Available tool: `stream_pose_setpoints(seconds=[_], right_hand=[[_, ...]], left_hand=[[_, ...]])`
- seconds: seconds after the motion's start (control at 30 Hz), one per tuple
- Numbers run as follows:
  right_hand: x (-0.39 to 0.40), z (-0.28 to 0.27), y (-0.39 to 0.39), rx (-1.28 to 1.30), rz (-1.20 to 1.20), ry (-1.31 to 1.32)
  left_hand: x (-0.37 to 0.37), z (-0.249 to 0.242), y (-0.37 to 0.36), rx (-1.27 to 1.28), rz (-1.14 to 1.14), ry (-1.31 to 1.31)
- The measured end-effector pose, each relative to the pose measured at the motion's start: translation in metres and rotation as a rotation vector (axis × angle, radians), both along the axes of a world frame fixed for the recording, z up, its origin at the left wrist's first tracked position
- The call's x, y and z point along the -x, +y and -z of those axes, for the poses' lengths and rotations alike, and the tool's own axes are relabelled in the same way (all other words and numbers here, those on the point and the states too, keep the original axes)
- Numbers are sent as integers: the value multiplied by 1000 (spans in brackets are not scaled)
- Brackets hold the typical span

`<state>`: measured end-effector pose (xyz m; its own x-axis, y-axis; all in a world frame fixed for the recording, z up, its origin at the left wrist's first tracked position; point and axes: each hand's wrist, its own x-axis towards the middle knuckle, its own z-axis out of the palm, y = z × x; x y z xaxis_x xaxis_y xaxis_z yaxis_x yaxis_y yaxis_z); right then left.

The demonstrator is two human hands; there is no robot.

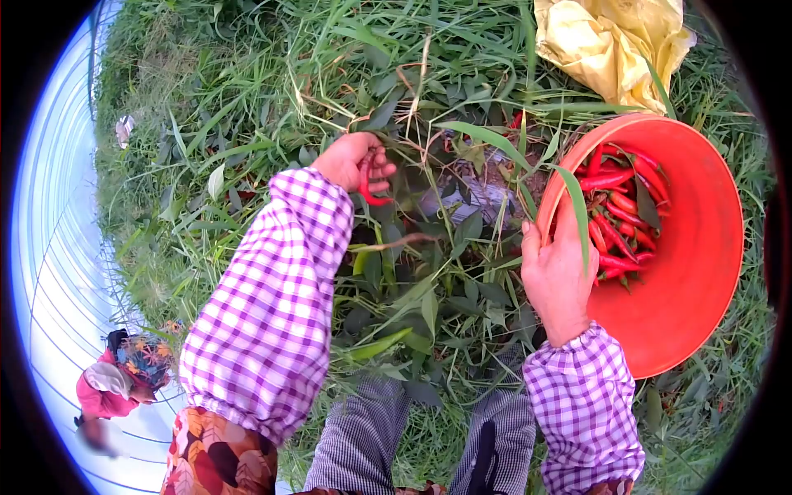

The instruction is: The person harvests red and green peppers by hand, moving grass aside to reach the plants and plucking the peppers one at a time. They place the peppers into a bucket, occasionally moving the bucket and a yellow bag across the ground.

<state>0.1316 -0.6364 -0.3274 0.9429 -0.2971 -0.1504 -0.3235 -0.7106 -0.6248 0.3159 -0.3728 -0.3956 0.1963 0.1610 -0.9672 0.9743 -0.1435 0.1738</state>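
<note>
My left hand point(360, 162), in a purple checked sleeve, is closed around a red chili pepper point(367, 183) among the green plants point(429, 272). The curved tip of the pepper hangs below my fingers. On the right, my right hand point(561, 264) grips the near rim of an orange-red bucket point(693, 272), with the thumb outside and the fingers over the edge. The bucket is tilted, its mouth facing me. Several red peppers point(620, 216) and a dark green leaf lie inside it. A long grass blade crosses in front of my right hand.
A crumpled yellow sack point(610, 45) lies beyond the bucket at the top right. Tall grass and leafy stems surround the hands. My legs point(363, 437) are at the bottom. Another person point(111, 388) in pink is at the far left, near pale ribbed sheeting point(66, 247).
</note>
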Motion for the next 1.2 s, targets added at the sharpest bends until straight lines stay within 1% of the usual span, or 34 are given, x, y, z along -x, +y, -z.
stream_pose_setpoints(seconds=[0.1, 0.13, 0.17, 0.23, 0.27, 0.3, 0.37, 0.4, 0.43, 0.47, 0.5, 0.53, 0.6, 0.63, 0.67, 0.7, 0.73, 0.77, 0.83, 0.87, 0.9, 0.93, 0.97, 1.0, 1.03, 1.07, 1.1, 1.13, 1.17, 1.2], right_hand=[[-1, 0, 0, 20, -6, 2], [-1, 0, 1, 13, 3, 6], [-1, -1, 1, 7, 11, 11], [-4, -6, -1, -9, 11, 100], [-4, -8, -1, -19, 10, 146], [-4, -8, -1, -9, 9, 130], [-2, -1, 0, 0, 12, 92], [-1, 5, 1, 31, 11, 26], [-2, 5, 4, 25, 20, 34], [-3, 4, 5, 22, 30, 45], [-4, 3, 5, 23, 37, 56], [-6, 2, 5, 20, 30, 90], [-12, -9, 6, 22, 15, 190], [-14, -12, 6, 24, 10, 242], [-11, -8, 6, 20, 17, 189], [-9, -2, 7, 38, 34, 157], [-9, 6, 6, 71, 3, 154], [-9, 12, 6, 106, -29, 153], [-4, 14, 3, 2, 28, 130], [-7, 5, 3, -49, 56, 117], [-8, -9, -4, 12, 32, 267], [-5, -10, -6, -18, 51, 213], [-3, -17, -10, -104, 56, 237], [2, -8, -10, -95, 7, 79], [10, 8, -11, -72, -37, -65], [20, 3, -11, 23, -73, -127], [32, -18, -11, 131, -114, -185], [50, -36, -13, 100, -128, -221], [70, -51, -15, 61, -146, -259], [94, -57, -16, -52, -177, -181]], left_hand=[[-9, -20, 4, 13, 112, 17], [-13, -22, 13, 83, 142, 37], [-17, -28, 16, 53, 131, -14], [-28, -47, 21, -8, 108, -116], [-48, -62, 31, -57, 125, -189], [-73, -81, 45, -108, 142, -263], [-108, -131, 71, 122, 192, -397], [-110, -159, 62, 135, 165, -520], [-107, -183, 53, 150, 138, -644], [-108, -196, 50, 168, 58, -764], [-101, -209, 31, 180, -89, -853], [-89, -220, 7, 251, -172, -927], [-65, -228, -27, 703, -166, -863], [-52, -215, -61, 878, -41, -885], [-18, -231, -102, 985, -6, -888], [10, -238, -136, 942, -14, -871], [33, -230, -161, 998, -47, -860], [44, -226, -166, 880, 238, -907], [65, -217, -176, 611, 826, -1036], [70, -212, -164, 412, 896, -999], [67, -207, -143, 216, 1010, -1029], [62, -210, -120, 119, 1007, -1029], [59, -214, -96, 70, 913, -987], [56, -202, -64, 38, 851, -1018], [59, -197, -39, -9, 795, -958], [67, -190, -15, -51, 809, -993], [79, -193, 8, -115, 812, -975], [95, -200, 25, -171, 848, -942], [113, -202, 37, -198, 843, -972], [131, -207, 46, -204, 836, -923]])
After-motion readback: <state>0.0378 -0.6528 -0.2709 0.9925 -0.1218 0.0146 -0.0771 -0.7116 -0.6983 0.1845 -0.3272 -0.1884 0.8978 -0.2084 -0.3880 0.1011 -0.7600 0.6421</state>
